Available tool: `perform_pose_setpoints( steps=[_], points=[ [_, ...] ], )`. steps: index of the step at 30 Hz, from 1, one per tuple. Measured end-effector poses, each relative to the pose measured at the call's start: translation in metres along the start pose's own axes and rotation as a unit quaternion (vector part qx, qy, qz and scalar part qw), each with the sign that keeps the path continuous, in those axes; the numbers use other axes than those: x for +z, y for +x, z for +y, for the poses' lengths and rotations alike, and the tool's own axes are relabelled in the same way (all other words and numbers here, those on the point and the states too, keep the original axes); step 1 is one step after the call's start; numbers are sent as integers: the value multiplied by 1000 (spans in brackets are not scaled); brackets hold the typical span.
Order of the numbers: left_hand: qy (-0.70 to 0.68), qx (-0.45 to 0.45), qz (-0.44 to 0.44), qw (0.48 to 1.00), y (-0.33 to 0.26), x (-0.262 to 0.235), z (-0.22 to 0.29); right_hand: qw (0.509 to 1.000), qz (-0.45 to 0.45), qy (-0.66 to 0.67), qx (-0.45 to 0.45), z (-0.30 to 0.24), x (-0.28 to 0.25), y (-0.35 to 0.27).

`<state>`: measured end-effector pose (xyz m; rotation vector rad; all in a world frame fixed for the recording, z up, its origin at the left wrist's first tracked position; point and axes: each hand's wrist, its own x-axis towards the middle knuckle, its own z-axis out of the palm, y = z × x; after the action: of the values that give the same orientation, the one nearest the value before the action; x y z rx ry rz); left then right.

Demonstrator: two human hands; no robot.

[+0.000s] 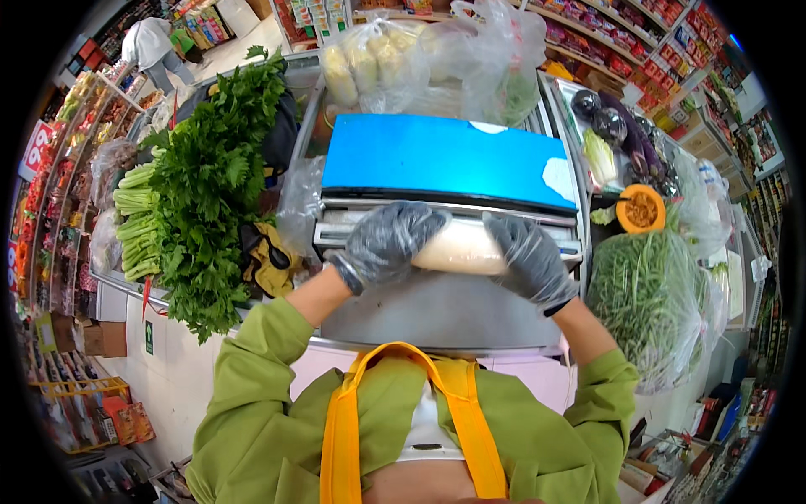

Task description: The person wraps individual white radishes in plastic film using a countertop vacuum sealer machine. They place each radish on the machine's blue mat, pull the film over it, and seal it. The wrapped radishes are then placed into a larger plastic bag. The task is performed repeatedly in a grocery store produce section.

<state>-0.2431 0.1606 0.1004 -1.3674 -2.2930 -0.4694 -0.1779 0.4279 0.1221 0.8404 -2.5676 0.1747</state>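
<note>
A thick, pale, log-shaped vegetable that looks like a white radish lies crosswise between my hands, shiny as if under clear film. My left hand closes round its left end, and my right hand grips the right end. Both hands wear dark gloves with clear plastic ones over them. The radish is just above the front edge of a film wrapping machine, whose blue cover lies behind my hands. Metal rollers show under the cover. Nearer me is the machine's flat steel plate.
Bunches of leafy celery lie at left, beside a yellow and black cloth item. Behind the machine are bags of pale corn. To the right sit aubergines, a cut pumpkin and bagged green beans. A person stands far left.
</note>
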Motion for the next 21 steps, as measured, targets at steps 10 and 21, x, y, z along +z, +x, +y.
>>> perform_pose_setpoints(
  steps=[10, 21],
  points=[
    [-50, -83, -36, 995, -68, 35, 54, 992, -34, -3, 120, -73, 27, -62],
    [-126, -115, -45, 984, -70, 32, 49, 992, -36, 56, 108, -31, 37, -85]
  ],
)
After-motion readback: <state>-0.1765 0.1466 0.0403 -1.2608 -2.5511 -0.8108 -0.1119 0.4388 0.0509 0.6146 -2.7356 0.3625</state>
